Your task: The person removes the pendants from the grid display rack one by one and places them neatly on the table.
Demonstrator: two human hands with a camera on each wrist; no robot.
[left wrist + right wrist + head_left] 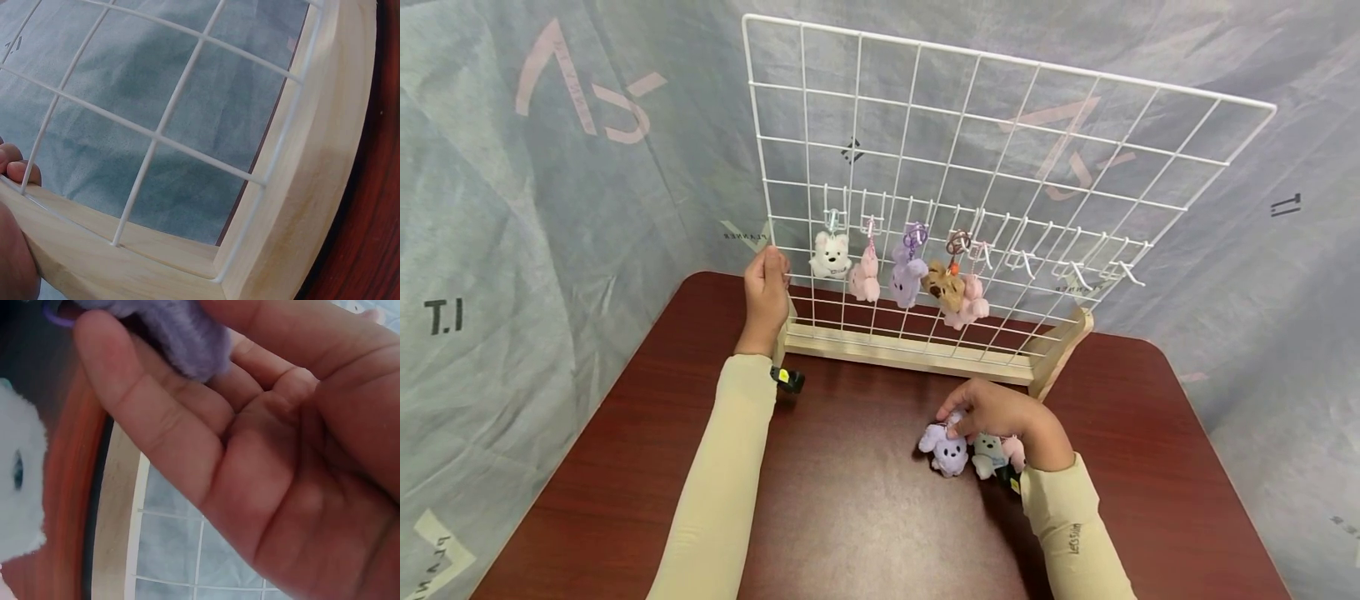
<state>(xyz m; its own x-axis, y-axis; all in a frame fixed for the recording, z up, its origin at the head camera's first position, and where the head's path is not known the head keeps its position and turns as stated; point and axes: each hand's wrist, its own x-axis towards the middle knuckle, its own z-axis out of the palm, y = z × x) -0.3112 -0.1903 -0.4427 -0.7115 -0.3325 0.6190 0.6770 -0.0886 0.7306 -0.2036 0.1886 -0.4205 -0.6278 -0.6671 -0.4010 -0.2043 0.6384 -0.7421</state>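
Observation:
My left hand [766,287] grips the left side of the white wire grid rack [925,104]. In the left wrist view its thumb and fingers lie on either side of the rack's wooden frame [169,269]. On the table's right half, my right hand [1003,417] pinches a purple plush keychain [951,457] near its top. The right wrist view shows a fuzzy purple part [187,344] between thumb and fingers, with a purple ring [57,317] beyond. Beside it lie a white plush keychain [988,458] and a pink plush [1013,452], partly hidden by my right wrist.
Plush keychains hang on the rack's hooks: white [831,257], pink [865,279], purple [907,279], brown [946,286] and another pink one [972,304]. Bare white hooks [1075,273] stick out at right. A wooden base [910,354] stands on the dark red table [850,500].

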